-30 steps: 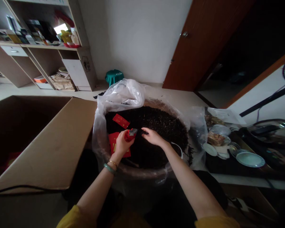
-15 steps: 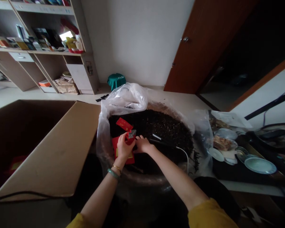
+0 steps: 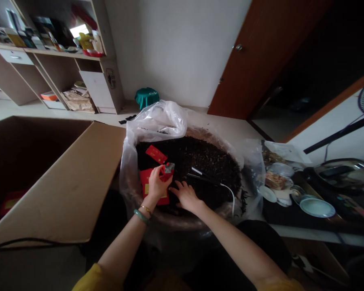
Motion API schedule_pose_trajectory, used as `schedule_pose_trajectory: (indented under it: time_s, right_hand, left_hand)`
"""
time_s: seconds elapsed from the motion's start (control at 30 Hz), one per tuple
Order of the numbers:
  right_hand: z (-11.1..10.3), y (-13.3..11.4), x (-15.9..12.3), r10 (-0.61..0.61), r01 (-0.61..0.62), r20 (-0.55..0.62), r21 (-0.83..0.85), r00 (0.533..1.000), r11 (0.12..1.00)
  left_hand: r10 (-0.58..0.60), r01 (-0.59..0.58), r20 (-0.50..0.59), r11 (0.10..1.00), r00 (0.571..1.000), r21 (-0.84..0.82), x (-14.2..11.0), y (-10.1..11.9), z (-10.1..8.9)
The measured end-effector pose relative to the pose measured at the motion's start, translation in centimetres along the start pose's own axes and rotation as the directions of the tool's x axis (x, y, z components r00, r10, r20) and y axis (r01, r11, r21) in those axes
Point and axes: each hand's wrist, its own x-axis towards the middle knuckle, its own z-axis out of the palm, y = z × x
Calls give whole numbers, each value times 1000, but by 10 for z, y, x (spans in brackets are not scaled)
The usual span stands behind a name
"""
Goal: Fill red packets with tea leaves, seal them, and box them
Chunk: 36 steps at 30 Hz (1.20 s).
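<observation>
My left hand [image 3: 156,186] pinches a small red packet [image 3: 168,171] whose silvery-grey open end points up and away from me. Beside it, my right hand [image 3: 186,196] is open, fingers spread low over dark loose leaves [image 3: 215,155]; whether they touch the leaves I cannot tell. The leaves fill a wide round container lined with a clear plastic bag [image 3: 130,161]. Partly under my left hand lies a larger red packet [image 3: 146,178]. Farther back rests another red packet [image 3: 156,154]. A black hair straightener [image 3: 208,178], jaws apart, lies on the leaves, its white cord trailing right.
An open cardboard box [image 3: 63,173] stands at the left, with something red inside. On the right, a dark bench [image 3: 279,220] carries a pale dish [image 3: 317,207] and clear bags. Behind are a green-covered bin [image 3: 147,98], shelving [image 3: 94,87] and a brown door [image 3: 245,76].
My right hand has drawn back from the small red packet, toward me, and its fingers have spread. My left hand keeps its hold. The whole view has shifted slightly.
</observation>
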Motion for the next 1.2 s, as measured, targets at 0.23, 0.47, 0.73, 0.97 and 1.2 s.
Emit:
schedule_pose_trajectory:
  time_s: [0.23,0.47,0.73,0.97,1.2]
  right_hand:
    - [-9,20,1,126,-116,-47,180,991,977]
    - [-61,56,-6,144,67,-304,590,942,805]
    - [-114,34,8,-16,153,-313,421,950,894]
    - [-111,22,19,-12,133,-313,367,950,920]
    - [-98,10,25,77,168,-391,556,917,814]
  left_hand:
    - [37,-37,25,999,999,13,0,2,0]
    - [34,-36,94,999,995,21,-1,3,0]
    - [50,-55,132,998,990,33,-2,2,2]
    - [32,-41,157,998,987,55,-3,3,1]
    - [24,-35,173,997,985,62,-4,4,4]
